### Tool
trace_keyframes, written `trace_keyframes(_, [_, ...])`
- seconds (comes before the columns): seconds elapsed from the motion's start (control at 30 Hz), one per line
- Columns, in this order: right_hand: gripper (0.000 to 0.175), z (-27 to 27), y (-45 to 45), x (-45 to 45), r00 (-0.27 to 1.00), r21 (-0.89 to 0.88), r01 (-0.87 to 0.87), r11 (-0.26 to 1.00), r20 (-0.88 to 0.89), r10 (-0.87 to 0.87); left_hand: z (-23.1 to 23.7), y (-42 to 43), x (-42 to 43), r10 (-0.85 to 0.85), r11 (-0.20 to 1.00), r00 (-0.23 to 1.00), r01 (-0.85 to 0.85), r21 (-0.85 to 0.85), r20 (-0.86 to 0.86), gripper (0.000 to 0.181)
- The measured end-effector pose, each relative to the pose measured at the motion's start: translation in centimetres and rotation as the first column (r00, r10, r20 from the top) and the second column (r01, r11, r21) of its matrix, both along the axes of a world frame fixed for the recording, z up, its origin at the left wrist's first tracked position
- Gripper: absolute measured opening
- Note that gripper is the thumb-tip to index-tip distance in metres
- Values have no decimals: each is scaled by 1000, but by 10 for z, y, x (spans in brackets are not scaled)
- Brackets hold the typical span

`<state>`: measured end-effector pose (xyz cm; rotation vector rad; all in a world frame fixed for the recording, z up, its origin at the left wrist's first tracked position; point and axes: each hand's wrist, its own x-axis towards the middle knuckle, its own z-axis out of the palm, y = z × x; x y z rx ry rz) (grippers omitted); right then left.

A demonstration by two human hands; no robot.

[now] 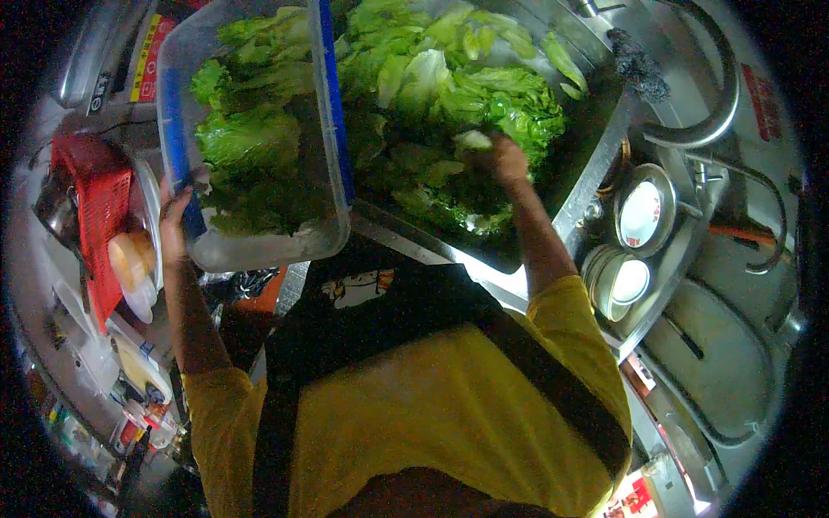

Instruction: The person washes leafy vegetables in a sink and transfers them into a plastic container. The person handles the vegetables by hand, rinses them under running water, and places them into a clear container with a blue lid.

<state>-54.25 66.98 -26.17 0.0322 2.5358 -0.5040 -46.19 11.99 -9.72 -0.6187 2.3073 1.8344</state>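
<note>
My left hand [173, 220] grips the left rim of a clear plastic container [278, 252] with blue edges. Green lettuce leaves [252, 139] lie inside it. To its right, a metal sink [576, 194] holds a large heap of loose lettuce [414, 78]. My right hand [508, 158] is over the heap, closed around a pale-ended lettuce piece [474, 140]; its fingers are partly hidden in shadow.
A red plastic basket [103, 213] stands at the left beside pale round items [133, 259]. Right of the sink are stacked bowls [612, 278], a curved metal faucet [728, 97] and a dark scouring pad [638, 65]. A metal divider [401, 230] runs along the sink's near edge.
</note>
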Motion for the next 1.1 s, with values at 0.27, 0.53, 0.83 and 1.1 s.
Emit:
trace_keyframes(0.27, [36,63,-22,-39,987,-797,1,604,96,126,15,15,5,111,994,992,-112,13,59,40])
trace_keyframes(0.53, [53,9,-96,-144,921,-707,355,612,151,-360,18,19,1,122,989,991,-126,81,53,44])
trace_keyframes(0.83, [46,-150,-133,-123,990,-492,-90,866,-138,24,13,18,8,47,999,999,-47,-4,16,41])
trace_keyframes(1.1, [39,-241,-58,-153,922,-359,-276,891,-361,140,14,21,6,93,988,995,-95,119,21,53])
